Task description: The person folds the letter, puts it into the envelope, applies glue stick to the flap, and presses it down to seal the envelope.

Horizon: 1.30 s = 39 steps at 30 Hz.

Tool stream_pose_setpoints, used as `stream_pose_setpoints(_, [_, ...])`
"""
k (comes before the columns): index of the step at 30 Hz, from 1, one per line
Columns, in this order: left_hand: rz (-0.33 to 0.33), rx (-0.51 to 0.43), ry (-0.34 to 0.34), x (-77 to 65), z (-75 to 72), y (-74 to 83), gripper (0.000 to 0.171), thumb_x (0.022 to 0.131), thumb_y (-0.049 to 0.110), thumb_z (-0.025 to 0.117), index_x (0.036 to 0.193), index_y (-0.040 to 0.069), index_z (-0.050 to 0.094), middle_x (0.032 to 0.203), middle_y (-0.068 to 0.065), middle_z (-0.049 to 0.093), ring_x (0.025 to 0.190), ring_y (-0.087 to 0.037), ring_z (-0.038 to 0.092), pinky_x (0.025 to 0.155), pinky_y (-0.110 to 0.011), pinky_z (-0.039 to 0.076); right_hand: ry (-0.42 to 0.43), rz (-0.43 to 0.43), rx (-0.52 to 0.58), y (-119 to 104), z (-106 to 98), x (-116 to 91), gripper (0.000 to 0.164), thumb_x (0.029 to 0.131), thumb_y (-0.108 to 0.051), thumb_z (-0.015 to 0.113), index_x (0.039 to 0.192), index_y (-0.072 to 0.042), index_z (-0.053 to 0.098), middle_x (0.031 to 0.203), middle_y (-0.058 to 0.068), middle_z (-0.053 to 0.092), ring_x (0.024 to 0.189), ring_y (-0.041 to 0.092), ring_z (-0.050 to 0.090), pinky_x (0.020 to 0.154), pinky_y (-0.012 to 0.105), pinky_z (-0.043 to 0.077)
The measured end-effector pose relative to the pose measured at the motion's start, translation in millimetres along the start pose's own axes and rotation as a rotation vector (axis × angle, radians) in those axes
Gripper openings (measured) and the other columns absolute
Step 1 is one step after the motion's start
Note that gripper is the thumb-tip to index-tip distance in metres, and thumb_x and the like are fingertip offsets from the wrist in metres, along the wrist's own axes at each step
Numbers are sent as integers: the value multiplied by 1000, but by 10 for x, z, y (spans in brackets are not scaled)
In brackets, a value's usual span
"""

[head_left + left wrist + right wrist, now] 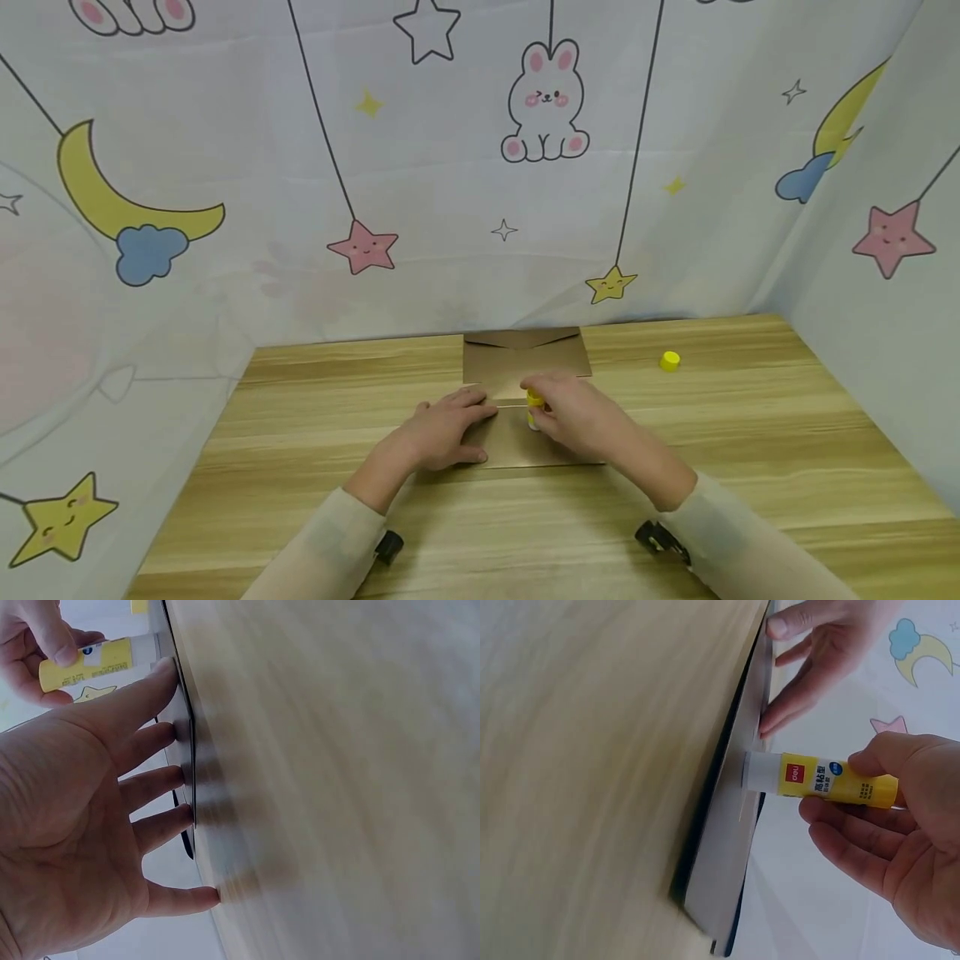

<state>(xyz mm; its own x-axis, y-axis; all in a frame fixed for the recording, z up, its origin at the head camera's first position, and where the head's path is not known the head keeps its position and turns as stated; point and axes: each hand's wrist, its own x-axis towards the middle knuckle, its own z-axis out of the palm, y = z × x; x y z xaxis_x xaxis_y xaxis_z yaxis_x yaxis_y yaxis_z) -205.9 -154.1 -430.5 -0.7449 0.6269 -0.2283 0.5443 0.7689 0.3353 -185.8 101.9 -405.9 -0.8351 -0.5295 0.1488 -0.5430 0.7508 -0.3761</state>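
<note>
A brown paper envelope (517, 450) lies flat on the table before me. My left hand (450, 429) rests on its left part; in the left wrist view the fingers are spread, with several fingertips touching the paper and the little finger on the wood. My right hand (577, 412) grips a yellow and white glue stick (838, 781) between thumb and fingers. The stick stands upright, its white end down against the envelope's surface. Whether glue shows at that end cannot be made out.
Just behind lies another brown envelope (525, 362) with a pointed flap. A small yellow cap (670, 361) sits at the back right of the wooden table (337, 375). A printed white cloth (450, 183) hangs along the back and sides.
</note>
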Motion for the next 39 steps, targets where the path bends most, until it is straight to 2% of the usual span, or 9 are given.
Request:
stream_pose_setpoints(8, [5,8,1,14,14,16,68,101,43,74,160,22,49,172,-8,31,159,-32,26,111,-78,32,29,5,110,-60,91,67,34,101,-12,74,133,-3,67,113,4,73,94,13,68,83,36,60])
stream_pose_setpoints(12, [11,15,8,26,27,8,69,101,44,74,161,23,48,172,-7,31,159,-31,27,111,-78,32,55,68,228,-23,46,42,28,103,-20,74,128,-9,69,105,-5,73,90,7,69,80,33,60])
stream_pose_setpoints(15, [8,14,18,30,28,1,70,99,44,76,161,24,49,172,-7,32,158,-31,28,109,-78,33,105,111,300,2,-21,22,22,101,-27,77,119,-14,71,96,-10,71,84,7,67,73,30,59])
stream_pose_setpoints(19, [-5,21,28,32,13,6,69,97,43,79,158,23,53,169,-8,36,156,-31,31,109,-76,35,211,136,405,48,-95,12,19,99,-27,80,108,-14,70,86,-8,70,75,17,68,60,29,54])
stream_pose_setpoints(22, [1,47,32,40,-1,21,67,96,42,81,155,21,56,165,-8,41,152,-31,36,109,-71,36,261,187,544,86,-124,11,21,100,-25,79,110,-10,69,86,-1,72,74,28,71,57,29,53])
stream_pose_setpoints(26, [11,64,38,45,-18,50,66,95,41,83,151,19,58,157,-8,47,146,-30,41,106,-64,38,294,285,772,119,-141,17,26,103,-25,74,118,-5,67,94,12,73,82,40,72,65,37,61])
stream_pose_setpoints(31, [17,53,56,33,-14,72,63,95,37,83,150,17,59,153,-8,50,144,-30,42,104,-60,39,313,376,1020,146,-151,20,31,105,-24,71,122,0,63,100,18,72,91,36,74,77,40,64])
stream_pose_setpoints(35, [34,2,106,10,-14,89,60,97,35,81,149,13,59,153,-9,51,144,-33,43,104,-61,39,313,393,1159,144,-159,11,31,106,-23,70,123,2,61,98,13,74,91,28,74,79,37,63])
stream_pose_setpoints(39, [59,-172,242,30,-25,120,52,100,26,77,144,6,61,144,-13,60,135,-35,54,103,-60,44,314,411,1273,115,-161,-3,28,107,-19,68,124,2,59,104,14,72,91,24,73,77,32,62])
